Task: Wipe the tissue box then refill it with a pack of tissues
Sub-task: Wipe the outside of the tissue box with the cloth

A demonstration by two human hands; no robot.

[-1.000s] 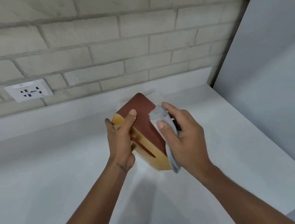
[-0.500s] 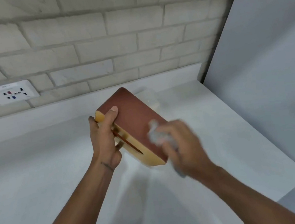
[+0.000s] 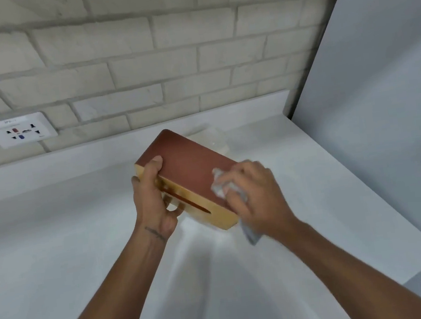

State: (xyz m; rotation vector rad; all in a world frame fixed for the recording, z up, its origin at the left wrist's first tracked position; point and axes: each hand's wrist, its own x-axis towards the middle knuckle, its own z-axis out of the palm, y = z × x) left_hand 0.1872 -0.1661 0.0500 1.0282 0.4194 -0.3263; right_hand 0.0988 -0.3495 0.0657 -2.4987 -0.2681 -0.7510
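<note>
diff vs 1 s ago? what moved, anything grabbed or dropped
The right hand slid the cloth along the brown face of the tissue box toward its near end, and more of that face now shows. Nothing was taken or let go. The left hand still grips the box's far-left end, tilted over the counter.

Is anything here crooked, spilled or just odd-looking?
Only the tissue box: it is tilted, its slot facing sideways, not up. The left hand holds it that way while the right hand presses a cloth on its brown face, so it looks deliberate. Nothing spilled or damaged shows.
</note>
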